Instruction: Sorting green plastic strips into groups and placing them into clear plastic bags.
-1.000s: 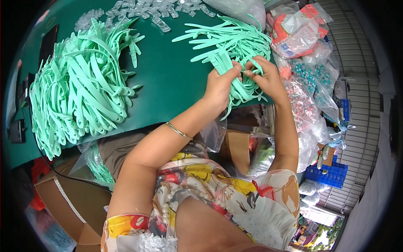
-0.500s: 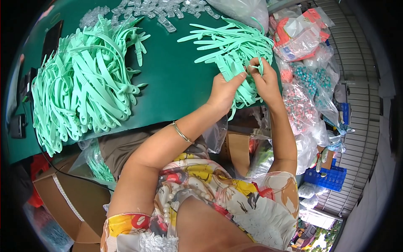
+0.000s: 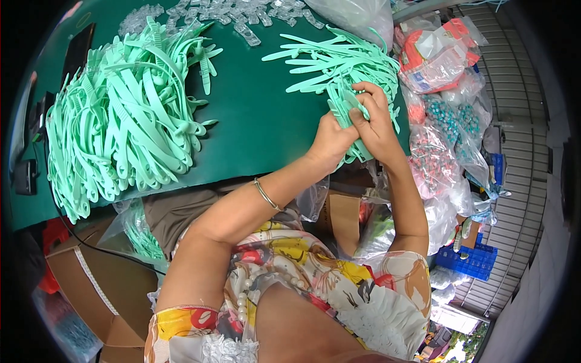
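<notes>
My left hand is closed around a small bunch of mint-green ribbed straps over the near right edge of the table. Against it, my right hand pinches one strap between thumb and fingers; part of that strap is hidden by the hand. Just beyond both hands lies a fanned pile of the same straps, their tips pointing left. A much larger heap of these straps, with ridged sections and rounded, holed ends, covers the left of the table.
Clear plastic buckles lie along the far side of the green table. Plastic bags of small coloured parts crowd the right, near a blue crate. An open cardboard box stands below at left.
My right hand has come down and closer to my left, bringing its strap against the bunch. My left hand has shifted slightly right and lower. The view has shifted slightly.
</notes>
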Motion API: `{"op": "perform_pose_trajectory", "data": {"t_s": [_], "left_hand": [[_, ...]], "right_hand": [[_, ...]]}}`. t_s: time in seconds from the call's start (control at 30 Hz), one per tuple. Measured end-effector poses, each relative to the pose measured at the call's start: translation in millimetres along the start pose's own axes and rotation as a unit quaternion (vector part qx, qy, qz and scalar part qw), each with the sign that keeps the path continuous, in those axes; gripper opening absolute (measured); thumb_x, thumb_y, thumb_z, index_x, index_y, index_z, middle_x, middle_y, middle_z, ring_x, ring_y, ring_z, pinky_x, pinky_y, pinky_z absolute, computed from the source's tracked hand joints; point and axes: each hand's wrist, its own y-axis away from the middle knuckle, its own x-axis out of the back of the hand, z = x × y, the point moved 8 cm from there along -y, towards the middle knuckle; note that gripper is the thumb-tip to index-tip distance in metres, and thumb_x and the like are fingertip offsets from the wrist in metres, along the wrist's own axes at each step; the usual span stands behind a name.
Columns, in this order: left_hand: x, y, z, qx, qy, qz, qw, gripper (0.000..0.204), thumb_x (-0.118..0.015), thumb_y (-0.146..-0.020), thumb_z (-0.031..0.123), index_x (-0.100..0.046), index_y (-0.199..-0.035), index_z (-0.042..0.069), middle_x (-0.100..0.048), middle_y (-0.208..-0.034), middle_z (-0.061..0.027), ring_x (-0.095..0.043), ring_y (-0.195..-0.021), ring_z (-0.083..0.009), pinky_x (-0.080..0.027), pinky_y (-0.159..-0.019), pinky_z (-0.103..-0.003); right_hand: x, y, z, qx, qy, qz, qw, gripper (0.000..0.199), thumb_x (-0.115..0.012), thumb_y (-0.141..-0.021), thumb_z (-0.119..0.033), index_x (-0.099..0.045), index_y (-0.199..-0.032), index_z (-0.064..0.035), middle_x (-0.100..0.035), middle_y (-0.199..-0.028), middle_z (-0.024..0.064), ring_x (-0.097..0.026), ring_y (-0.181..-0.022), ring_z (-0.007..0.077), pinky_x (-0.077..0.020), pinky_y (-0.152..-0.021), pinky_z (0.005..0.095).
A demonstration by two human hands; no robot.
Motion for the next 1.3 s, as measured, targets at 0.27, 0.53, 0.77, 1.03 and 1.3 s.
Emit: {"op": "perform_pose_trajectory", "data": {"t_s": [0.27,0.53,0.77,1.03,1.3], "left_hand": [[-1,0,-4,0.026,0.002,-0.039,0.999,0.023,-0.056,-0.082,0.005,-0.054,-0.105,0.0,-0.059,-0.097,-0.0036,-0.055,-0.084,-0.0088,-0.046,-0.071,-0.025],[6,6,5,-0.054,-0.069,0.008,0.996,0.02,-0.058,-0.083,0.006,-0.057,-0.102,0.002,-0.06,-0.093,-0.0024,-0.055,-0.082,-0.0085,-0.047,-0.07,-0.025],[3,7,1,-0.05,-0.011,-0.008,0.999,0.012,-0.054,-0.086,0.009,-0.059,-0.094,0.001,-0.061,-0.093,-0.0039,-0.056,-0.081,-0.0097,-0.047,-0.072,-0.026],[10,10,-4,-0.038,-0.011,-0.01,0.999,0.009,-0.055,-0.085,0.009,-0.055,-0.091,0.002,-0.06,-0.088,-0.0053,-0.056,-0.08,-0.0117,-0.046,-0.074,-0.027],[17,7,1,-0.028,0.059,0.064,0.996,0.016,-0.061,-0.082,0.009,-0.055,-0.096,0.002,-0.06,-0.088,-0.0053,-0.057,-0.081,-0.0118,-0.047,-0.073,-0.026]], "right_hand": [[-12,11,21,-0.11,-0.216,-0.033,0.97,0.042,-0.05,-0.086,-0.023,-0.042,-0.12,0.0009,-0.043,-0.121,0.0161,-0.043,-0.112,0.0272,-0.0316,-0.096,0.0342],[-10,9,11,-0.04,-0.236,-0.091,0.967,0.058,-0.054,-0.082,-0.032,-0.039,-0.128,0.0005,-0.039,-0.13,0.0145,-0.034,-0.123,0.0263,-0.0269,-0.101,0.0379],[3,-4,68,-0.197,-0.091,-0.032,0.976,0.04,-0.067,-0.071,-0.024,-0.058,-0.103,-0.0022,-0.06,-0.089,0.0104,-0.059,-0.082,0.0225,-0.0465,-0.073,0.033],[6,-11,65,-0.111,0.189,0.02,0.976,0.022,-0.068,-0.068,-0.015,-0.06,-0.087,-0.005,-0.06,-0.08,0.0096,-0.058,-0.071,0.0285,-0.0446,-0.061,0.0378],[13,4,33,-0.096,-0.057,0.039,0.993,0.017,-0.063,-0.07,-0.002,-0.06,-0.086,-0.0016,-0.059,-0.079,0.0083,-0.056,-0.066,0.0185,-0.0434,-0.059,0.028]]}}
